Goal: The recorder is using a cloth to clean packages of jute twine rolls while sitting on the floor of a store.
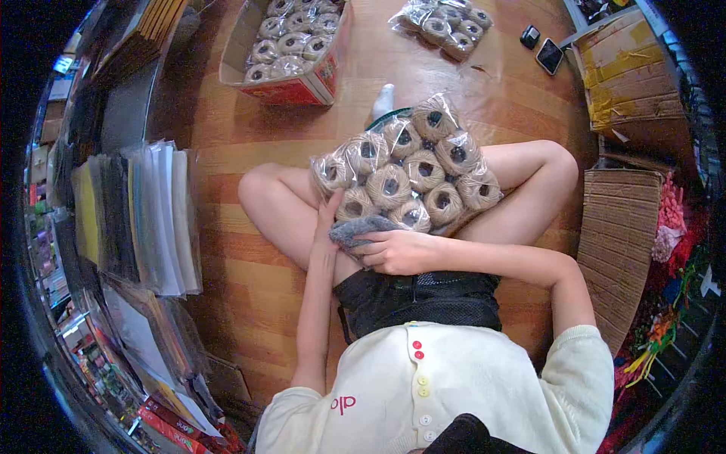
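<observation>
A clear plastic bag of beige twine balls [420, 170] lies across the crossed legs, with a dark green rounded edge showing behind its top. My left hand [329, 224] holds the bag's lower left edge, a finger or thumb along its side; its other fingers are hidden. In my right hand [394, 251] is a bunched grey fuzzy cloth [363, 228], pressed against the bag's lower left corner, close to my left hand.
Ahead on the wooden floor stand an open red carton [289, 91] of twine balls and another bagged pack [445, 25]. Two small devices [549, 57] lie at upper right. Plastic-sleeved sheets [164, 218] line the left; cardboard boxes [629, 74] and colourful yarn or cords [663, 329] are on the right.
</observation>
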A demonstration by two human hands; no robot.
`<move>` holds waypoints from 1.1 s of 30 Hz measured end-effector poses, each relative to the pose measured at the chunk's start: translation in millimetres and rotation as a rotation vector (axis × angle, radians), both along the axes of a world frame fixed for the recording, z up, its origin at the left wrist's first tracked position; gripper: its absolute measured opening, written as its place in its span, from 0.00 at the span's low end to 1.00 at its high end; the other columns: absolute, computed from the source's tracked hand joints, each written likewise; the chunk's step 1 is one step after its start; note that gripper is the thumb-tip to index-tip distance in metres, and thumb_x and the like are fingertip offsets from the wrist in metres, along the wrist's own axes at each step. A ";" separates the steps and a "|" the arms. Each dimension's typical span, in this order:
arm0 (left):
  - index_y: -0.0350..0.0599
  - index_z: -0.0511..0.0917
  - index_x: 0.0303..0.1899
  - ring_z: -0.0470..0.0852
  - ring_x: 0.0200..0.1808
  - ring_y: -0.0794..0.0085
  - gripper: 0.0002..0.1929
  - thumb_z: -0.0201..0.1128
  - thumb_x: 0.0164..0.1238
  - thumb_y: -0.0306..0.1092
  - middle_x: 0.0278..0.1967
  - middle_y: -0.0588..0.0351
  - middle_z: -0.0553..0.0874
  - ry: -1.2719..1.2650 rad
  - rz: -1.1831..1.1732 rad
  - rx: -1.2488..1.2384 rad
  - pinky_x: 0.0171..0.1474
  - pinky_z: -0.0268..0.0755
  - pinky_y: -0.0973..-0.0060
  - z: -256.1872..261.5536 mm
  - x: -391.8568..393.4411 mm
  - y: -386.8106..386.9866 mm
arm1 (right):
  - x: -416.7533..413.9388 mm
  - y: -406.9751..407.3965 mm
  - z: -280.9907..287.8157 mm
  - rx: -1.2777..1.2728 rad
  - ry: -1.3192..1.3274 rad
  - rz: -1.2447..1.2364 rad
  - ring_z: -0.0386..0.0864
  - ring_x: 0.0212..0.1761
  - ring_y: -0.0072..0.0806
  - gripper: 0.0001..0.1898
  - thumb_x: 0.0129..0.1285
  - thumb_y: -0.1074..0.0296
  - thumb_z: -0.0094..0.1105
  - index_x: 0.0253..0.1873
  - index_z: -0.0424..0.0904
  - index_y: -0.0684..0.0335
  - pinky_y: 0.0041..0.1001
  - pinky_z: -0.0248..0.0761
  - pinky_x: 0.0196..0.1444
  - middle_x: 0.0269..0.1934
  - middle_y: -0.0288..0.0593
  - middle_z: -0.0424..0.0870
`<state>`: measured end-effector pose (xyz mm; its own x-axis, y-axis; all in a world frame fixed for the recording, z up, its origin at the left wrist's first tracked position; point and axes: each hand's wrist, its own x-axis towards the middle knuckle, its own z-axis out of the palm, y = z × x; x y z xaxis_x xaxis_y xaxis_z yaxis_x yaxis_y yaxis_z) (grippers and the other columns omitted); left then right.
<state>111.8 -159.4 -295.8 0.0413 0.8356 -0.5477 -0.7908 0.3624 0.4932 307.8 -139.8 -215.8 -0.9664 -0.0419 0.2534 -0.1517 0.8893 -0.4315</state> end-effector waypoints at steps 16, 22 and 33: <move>0.41 0.64 0.67 0.73 0.64 0.60 0.28 0.57 0.72 0.46 0.63 0.48 0.74 -0.075 -0.093 -0.041 0.66 0.68 0.59 35.5 -8.3 40.2 | 193.4 32.8 15.4 0.304 -0.112 -0.294 0.66 0.71 0.38 0.13 0.54 0.68 0.54 0.40 0.85 0.66 0.50 0.50 0.76 0.59 0.41 0.79; 0.41 0.63 0.68 0.72 0.65 0.59 0.29 0.58 0.72 0.46 0.63 0.49 0.74 -0.041 -0.076 -0.037 0.67 0.68 0.58 33.4 -3.3 43.5 | 235.0 41.1 31.6 -0.247 0.002 -0.734 0.74 0.64 0.44 0.08 0.53 0.78 0.52 0.38 0.79 0.69 0.47 0.65 0.65 0.50 0.50 0.83; 0.38 0.66 0.64 0.78 0.58 0.62 0.28 0.65 0.65 0.34 0.58 0.48 0.77 0.113 -0.087 0.067 0.61 0.74 0.62 43.2 0.7 36.7 | 139.7 156.3 38.3 -0.351 -0.108 -1.178 0.79 0.39 0.26 0.21 0.62 0.52 0.64 0.46 0.82 0.68 0.28 0.72 0.46 0.35 0.44 0.84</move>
<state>112.6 -122.7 -252.6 0.0561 0.8665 -0.4960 -0.6962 0.3900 0.6026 447.5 16.5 -177.5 -0.3853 0.9227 -0.0079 0.7149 0.2931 -0.6349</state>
